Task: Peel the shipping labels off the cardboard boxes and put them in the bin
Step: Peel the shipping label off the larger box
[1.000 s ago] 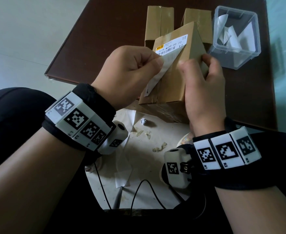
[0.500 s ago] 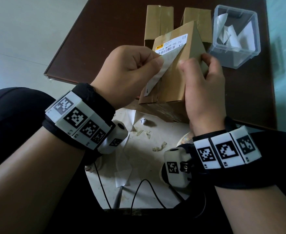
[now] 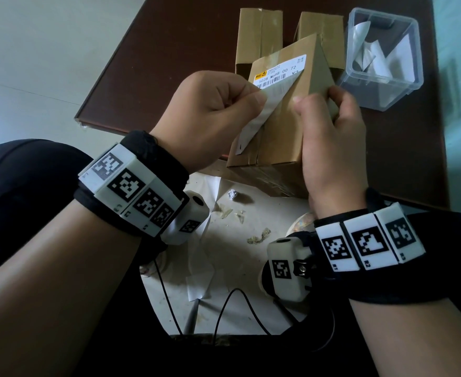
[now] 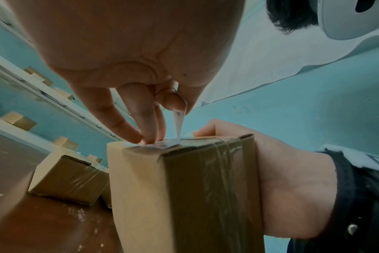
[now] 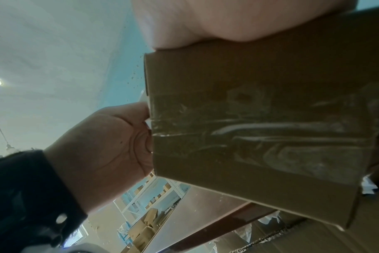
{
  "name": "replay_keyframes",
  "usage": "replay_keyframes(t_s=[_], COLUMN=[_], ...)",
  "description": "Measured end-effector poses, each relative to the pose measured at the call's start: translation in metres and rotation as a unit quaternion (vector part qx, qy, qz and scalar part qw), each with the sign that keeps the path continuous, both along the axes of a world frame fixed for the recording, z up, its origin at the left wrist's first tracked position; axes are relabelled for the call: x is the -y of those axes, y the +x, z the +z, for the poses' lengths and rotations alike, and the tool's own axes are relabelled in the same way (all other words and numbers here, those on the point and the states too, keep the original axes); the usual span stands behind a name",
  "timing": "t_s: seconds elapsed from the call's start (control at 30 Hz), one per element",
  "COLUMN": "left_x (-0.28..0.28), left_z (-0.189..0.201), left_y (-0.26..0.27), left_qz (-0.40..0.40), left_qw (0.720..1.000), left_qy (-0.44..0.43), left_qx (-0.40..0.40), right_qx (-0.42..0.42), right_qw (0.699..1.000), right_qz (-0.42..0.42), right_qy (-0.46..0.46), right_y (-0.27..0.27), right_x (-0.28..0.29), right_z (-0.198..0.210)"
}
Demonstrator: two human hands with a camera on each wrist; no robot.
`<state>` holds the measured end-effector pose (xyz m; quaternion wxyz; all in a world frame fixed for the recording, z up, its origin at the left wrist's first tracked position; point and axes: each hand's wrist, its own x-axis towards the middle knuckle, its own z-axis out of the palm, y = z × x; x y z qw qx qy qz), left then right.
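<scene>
Head view: left hand (image 3: 213, 115) pinches the loose lower part of the shipping label (image 3: 267, 102) between thumb and forefinger, other fingers curled in. Label is peeled up on the near side, its blank back showing; the top strip with barcode and print is stuck to the held box (image 3: 281, 126). Right hand (image 3: 332, 148) grips the box on its right side, thumb on the front face, fingers curled round the far edge. Box is tilted, its bottom end at the near edge of the brown table (image 3: 169, 50). Two more cardboard boxes (image 3: 259, 36) stand just behind it. Clear plastic bin (image 3: 384, 85) sits on the table at right, near the held box, with white peeled labels inside. Paper scraps (image 3: 259, 235) lie on the floor below the hands.

Left wrist view: left hand (image 4: 141, 68) pinches the white label (image 4: 180, 123) with thumb and forefinger, label rising from the box top. Three other fingertips (image 4: 149, 135) press down on the box (image 4: 184, 196) just beside the lifted strip. Right hand (image 4: 292, 179) clasps the right side. Another taped box (image 4: 69, 178) lies on the table behind.

Right wrist view: right palm (image 5: 227, 20) pressed on the taped box (image 5: 260, 128); its fingers are out of sight. Left hand (image 5: 102, 149) is at the left edge of the box, a sliver of white label (image 5: 143, 95) above its fingers.
</scene>
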<state>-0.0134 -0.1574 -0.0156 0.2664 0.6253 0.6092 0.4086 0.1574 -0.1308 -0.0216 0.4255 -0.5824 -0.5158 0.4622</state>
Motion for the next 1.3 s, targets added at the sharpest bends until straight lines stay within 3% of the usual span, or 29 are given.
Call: replay_keyframes(t_s=[0.63,1.3], left_x=[0.0006,0.0044], left_z=[-0.0005,-0.0081], left_y=[-0.0027,0.0010], left_qz=[0.005,-0.018], left_qw=[1.000,0.998], left_qy=[-0.009,0.060], left_qx=[-0.002,-0.032], right_qx=[-0.025,-0.054], right_qw=[1.000,0.998], right_qz=[0.003,0.019], right_qy=[0.008,0.015], right_y=[0.0013,0.0031], right_x=[-0.0016,-0.0043], right_z=[-0.0029,-0.0008])
